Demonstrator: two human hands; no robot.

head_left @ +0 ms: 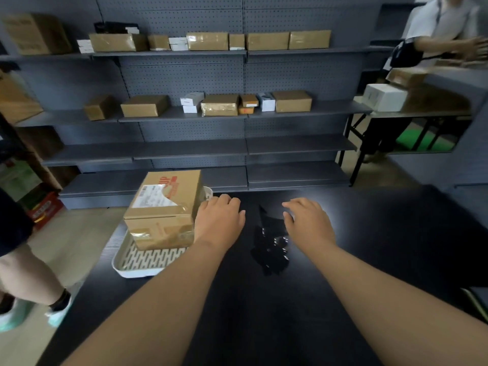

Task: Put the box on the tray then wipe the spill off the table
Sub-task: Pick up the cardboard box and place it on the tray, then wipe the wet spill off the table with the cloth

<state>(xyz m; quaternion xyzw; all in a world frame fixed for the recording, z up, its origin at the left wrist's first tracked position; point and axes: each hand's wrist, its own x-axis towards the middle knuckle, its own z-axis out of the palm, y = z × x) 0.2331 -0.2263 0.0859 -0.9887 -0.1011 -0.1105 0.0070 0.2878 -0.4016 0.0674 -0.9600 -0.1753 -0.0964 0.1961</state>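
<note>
Nearest: dark matte table top (264, 326), crossed by two bare forearms. Further out on it, a glossy dark puddle of spilled liquid (269, 247), unwiped, lying between the two hands. Left hand (220, 220) palm down, fingers relaxed and slightly bent, gripping nothing, right beside the side face of the taped brown cardboard box with the white shipping label (163, 210) (touching it or just clear of it, cannot tell). Right hand (307, 223) palm down too, fingers loosely spread, empty, hovering just right of the puddle. Box sits upright inside the cream slotted plastic tray (148, 257) at the table's left edge, so first half of the task judged done. Left to do: the wiping, all of it. No cloth or tissue in view, so probably needs fetching first. Beyond, grey pegboard shelving (298, 143) stocked with small cartons, and another person (443, 25) at far right
</note>
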